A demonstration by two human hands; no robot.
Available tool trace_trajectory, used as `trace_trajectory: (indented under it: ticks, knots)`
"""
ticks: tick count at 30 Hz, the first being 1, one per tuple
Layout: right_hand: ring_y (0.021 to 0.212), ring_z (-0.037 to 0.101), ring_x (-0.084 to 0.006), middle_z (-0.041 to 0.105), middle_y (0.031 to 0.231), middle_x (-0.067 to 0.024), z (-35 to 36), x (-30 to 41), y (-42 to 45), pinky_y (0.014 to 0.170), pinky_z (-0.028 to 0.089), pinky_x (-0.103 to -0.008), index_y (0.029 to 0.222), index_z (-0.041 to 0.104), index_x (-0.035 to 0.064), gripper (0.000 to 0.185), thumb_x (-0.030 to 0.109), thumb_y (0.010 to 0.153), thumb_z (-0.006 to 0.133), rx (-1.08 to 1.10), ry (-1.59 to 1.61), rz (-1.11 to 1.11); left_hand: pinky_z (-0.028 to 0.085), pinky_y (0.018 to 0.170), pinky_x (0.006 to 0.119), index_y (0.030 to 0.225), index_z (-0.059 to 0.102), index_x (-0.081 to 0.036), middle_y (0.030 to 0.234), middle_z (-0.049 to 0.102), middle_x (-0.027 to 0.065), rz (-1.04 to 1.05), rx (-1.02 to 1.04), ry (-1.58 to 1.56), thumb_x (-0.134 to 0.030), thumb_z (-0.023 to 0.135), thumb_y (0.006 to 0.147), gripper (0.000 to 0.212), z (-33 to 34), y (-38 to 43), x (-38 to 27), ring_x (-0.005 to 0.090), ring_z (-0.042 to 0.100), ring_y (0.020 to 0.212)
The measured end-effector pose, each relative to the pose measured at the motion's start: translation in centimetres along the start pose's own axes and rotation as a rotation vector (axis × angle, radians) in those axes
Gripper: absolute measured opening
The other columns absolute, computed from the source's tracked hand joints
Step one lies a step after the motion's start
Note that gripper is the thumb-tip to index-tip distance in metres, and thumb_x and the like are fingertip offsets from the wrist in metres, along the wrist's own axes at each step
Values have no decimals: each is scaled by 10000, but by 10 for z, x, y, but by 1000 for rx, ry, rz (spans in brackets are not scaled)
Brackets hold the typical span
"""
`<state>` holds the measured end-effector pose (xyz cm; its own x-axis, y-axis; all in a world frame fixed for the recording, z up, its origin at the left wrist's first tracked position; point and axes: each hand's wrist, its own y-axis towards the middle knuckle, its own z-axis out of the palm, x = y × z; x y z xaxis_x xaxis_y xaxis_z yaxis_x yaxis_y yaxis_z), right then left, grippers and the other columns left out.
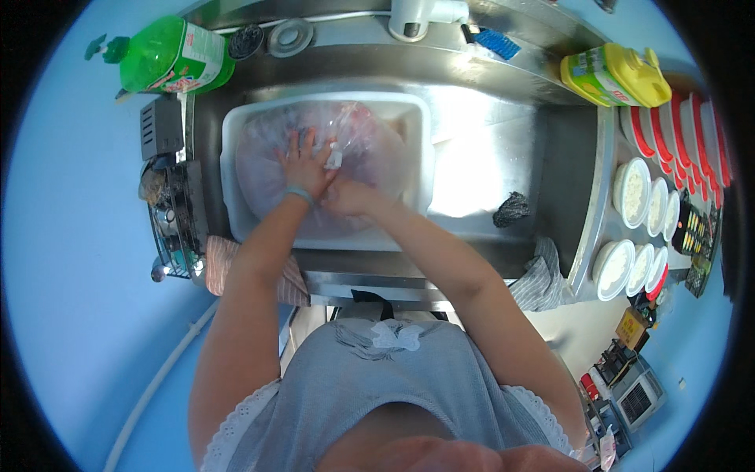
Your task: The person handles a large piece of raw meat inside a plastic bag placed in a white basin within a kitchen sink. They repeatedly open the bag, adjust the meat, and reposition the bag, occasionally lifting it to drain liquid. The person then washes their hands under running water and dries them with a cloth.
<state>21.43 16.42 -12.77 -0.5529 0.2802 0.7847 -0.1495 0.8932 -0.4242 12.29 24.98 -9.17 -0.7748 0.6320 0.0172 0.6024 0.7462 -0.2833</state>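
A large clear plastic bag [368,150] lies in a white plastic basin [429,135] on the left side of a stainless steel sink [563,177]. Reddish contents show through the film, too blurred to name. My left hand [304,168], with a light blue band at the wrist, rests flat on the bag, fingers spread. Beside its fingers is a small white piece [334,158], perhaps a tag or the bag's neck. My right hand [349,197] is curled against the bag just below my left palm. Its fingertips are hidden, so I cannot see what they grip.
A black mesh scrubber [511,209] lies in the sink's right half. Cloths [541,277] drape over the front edge. A green pump bottle [177,56] and a yellow jug [616,75] stand at the back corners. White-filled round tubs [632,192] line the right counter.
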Motion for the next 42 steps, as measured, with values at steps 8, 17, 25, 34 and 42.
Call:
trace_trajectory:
  ticks: [8, 17, 25, 34, 42]
  knots:
    - [902, 520, -183, 519, 1044, -122, -317, 83, -165, 820, 403, -301, 1097, 481, -20, 277, 99, 863, 390, -1691, 154, -413, 143, 943, 644, 1212, 421, -348, 1374, 206, 41, -55, -52, -75, -372, 659, 664, 597, -4, -16, 4, 327, 131, 1276]
    - [929, 559, -200, 569, 1039, -144, -384, 121, -171, 917, 352, -366, 1117, 534, 79, 316, 251, 861, 466, -1078, -237, 21, 70, 1003, 570, 1160, 473, -155, 1337, 298, 66, 198, -280, -317, -239, 565, 674, 502, -46, -3, -45, 289, 157, 1279]
    - [675, 591, -246, 605, 688, -95, -277, 216, -138, 845, 380, -408, 793, 594, 55, 121, 168, 771, 559, -945, -627, -328, -35, 1042, 442, 1133, 555, -141, 1253, 456, 30, 586, 343, 558, -302, 396, 827, 381, -11, 41, -107, 224, 359, 1190]
    - [1072, 478, -269, 479, 1192, -152, -270, 106, -103, 973, 267, -440, 1120, 502, 14, 352, 163, 806, 446, -998, -612, -366, 0, 1040, 455, 1058, 606, -144, 1197, 509, 21, 668, 278, 638, -289, 372, 832, 357, 10, 31, -90, 229, 381, 1157]
    - [1164, 386, -296, 376, 1281, -169, -232, 41, -72, 986, 281, -396, 1221, 392, -6, 496, 97, 744, 478, -944, -769, -214, -11, 1036, 460, 1083, 589, -124, 1249, 458, 31, 658, 189, 552, -319, 376, 825, 387, 15, 19, -79, 258, 264, 1237]
